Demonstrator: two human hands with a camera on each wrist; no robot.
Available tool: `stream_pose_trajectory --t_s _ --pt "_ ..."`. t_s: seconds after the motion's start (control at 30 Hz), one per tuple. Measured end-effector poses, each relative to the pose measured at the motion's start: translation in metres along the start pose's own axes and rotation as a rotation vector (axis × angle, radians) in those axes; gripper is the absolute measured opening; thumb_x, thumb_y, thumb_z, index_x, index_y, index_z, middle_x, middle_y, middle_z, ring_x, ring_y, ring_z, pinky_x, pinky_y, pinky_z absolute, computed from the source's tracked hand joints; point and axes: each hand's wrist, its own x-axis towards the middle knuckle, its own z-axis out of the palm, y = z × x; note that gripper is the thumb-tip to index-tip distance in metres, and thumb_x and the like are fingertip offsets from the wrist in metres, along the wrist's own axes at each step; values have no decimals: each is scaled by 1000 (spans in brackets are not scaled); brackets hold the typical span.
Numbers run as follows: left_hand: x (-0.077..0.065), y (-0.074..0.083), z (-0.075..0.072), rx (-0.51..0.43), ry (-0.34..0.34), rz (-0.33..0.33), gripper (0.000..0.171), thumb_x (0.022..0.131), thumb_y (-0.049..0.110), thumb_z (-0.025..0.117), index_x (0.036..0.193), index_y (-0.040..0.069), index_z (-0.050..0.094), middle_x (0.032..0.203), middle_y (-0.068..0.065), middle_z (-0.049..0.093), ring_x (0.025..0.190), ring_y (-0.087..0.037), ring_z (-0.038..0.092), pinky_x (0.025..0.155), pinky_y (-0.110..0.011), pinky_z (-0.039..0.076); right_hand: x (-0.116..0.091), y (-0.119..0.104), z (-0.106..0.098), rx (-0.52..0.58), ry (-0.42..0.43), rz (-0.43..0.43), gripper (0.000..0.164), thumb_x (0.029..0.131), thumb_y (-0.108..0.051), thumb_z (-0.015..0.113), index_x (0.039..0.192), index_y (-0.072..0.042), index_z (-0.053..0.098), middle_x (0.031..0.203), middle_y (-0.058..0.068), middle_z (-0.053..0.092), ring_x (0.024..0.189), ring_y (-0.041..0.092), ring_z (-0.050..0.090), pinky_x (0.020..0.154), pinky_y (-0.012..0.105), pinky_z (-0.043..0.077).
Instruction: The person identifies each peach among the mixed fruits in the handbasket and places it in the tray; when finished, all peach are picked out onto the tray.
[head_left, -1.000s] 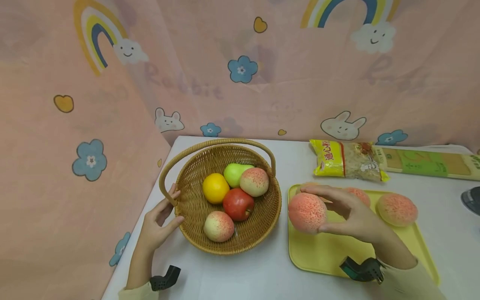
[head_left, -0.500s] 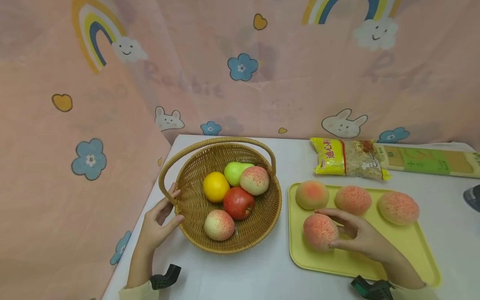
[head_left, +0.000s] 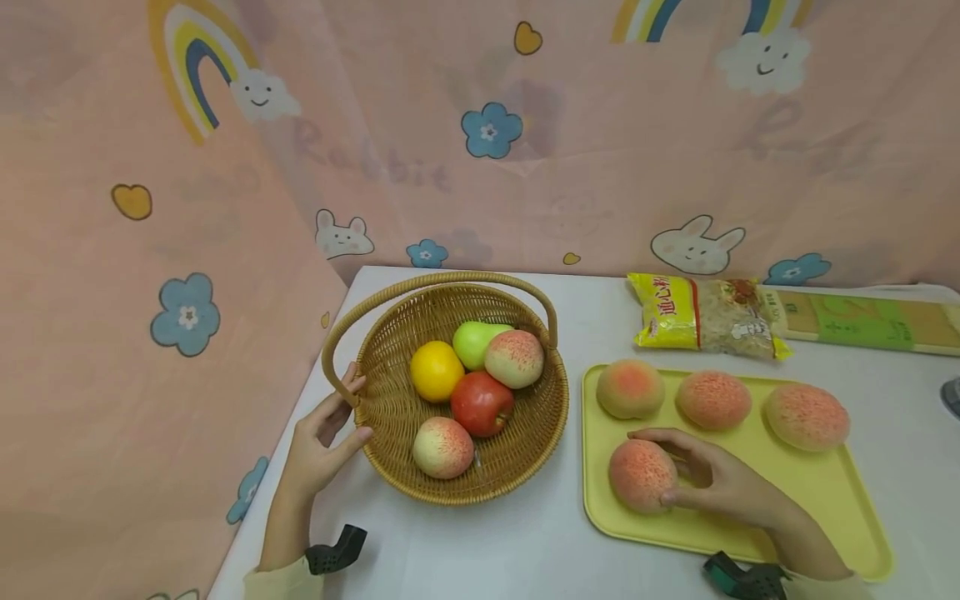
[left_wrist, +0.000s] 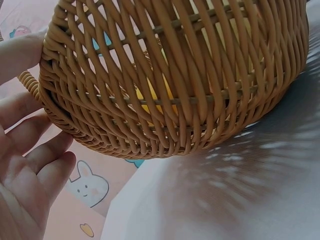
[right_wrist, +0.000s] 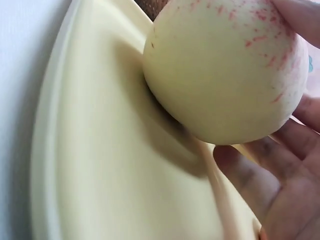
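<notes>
In the head view, my right hand (head_left: 720,479) holds a pink-speckled peach (head_left: 642,476) between thumb and fingers at the left part of the yellow tray (head_left: 795,508). The right wrist view shows this peach's pale side (right_wrist: 220,75) close above the tray's surface; whether they touch is hard to tell. My left hand (head_left: 315,450) grips the left rim of the wicker basket (head_left: 390,450), by the foot of its handle. Inside the basket lie a red apple (head_left: 482,404), a yellow orange (head_left: 437,371), a green pear (head_left: 477,343) and two peaches (head_left: 443,448).
Several more peach-like fruits (head_left: 714,400) line the tray's back side. Behind the tray lie a yellow pasta bag (head_left: 708,317) and a long green-labelled pack (head_left: 862,321). A printed pink cloth (head_left: 450,192) hangs behind and left of the white table (head_left: 525,550).
My right hand has lowered the peach from the tray's left edge down and to the right, uncovering the fruits behind. My left hand stays at the basket rim.
</notes>
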Motion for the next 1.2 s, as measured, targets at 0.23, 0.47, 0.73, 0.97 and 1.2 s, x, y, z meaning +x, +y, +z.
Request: stream_pose_trajectory --t_s 0.23,0.47,0.73,0.97,1.2 --pt "1 1 0 3 2 -12 63 77 -14 65 136 -5 46 153 -17 29 140 -14 34 108 -18 35 -1 1 -1 52 -113 -33 62 90 8 52 146 1 28 151 10 36 134 -6 33 103 9 32" --pt "1 0 1 4 1 -9 64 77 -15 65 137 -4 46 153 -16 28 140 -14 34 108 -18 35 -1 -2 -1 20 -98 -54 68 89 7 56 148 0 23 153 15 30 137 -5 29 105 7 29" --pt "0 -2 0 5 0 2 64 76 -14 66 136 -5 46 153 -17 28 140 -15 34 108 -17 35 3 -31 -2 -121 37 -108 70 85 10 60 146 -2 29 153 7 33 137 -5 30 106 6 27" --pt "-1 -2 0 18 7 -13 64 76 -15 66 136 -4 47 153 -13 29 139 -13 35 108 -18 35 29 -68 3 -167 74 -286 73 78 19 60 144 6 30 151 16 35 140 8 32 110 11 28" --pt "-2 -1 -1 19 -3 -9 64 77 -15 65 137 -4 46 153 -17 28 138 -12 35 108 -17 35 64 -104 13 -238 7 -247 72 82 4 68 145 -6 35 149 11 38 137 4 35 109 13 31"
